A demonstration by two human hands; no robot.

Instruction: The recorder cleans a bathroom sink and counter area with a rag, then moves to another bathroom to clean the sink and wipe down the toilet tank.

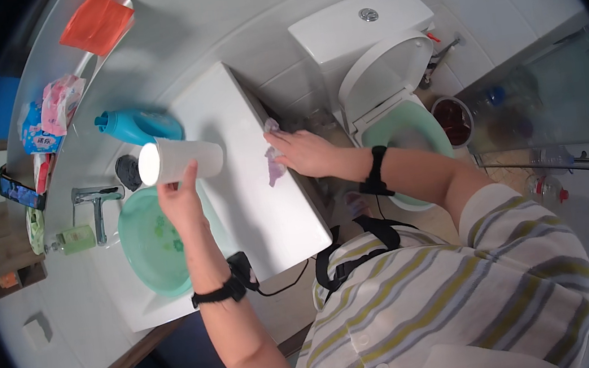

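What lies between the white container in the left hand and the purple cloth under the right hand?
In the head view, only partly shadowed white countertop lies between the white container and purple cloth.

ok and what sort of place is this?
Almost certainly a bathroom, probably a home one: there's a toilet with its lid up, a faucet over by the wall, and a green basin beside it.

Free countertop (257, 210) between white cylinder (193, 159) and right hand (304, 152), blue bottle (145, 125) (beyond the cylinder) in the way.

Soft shadows, blackened corners, fisheye-bent edges
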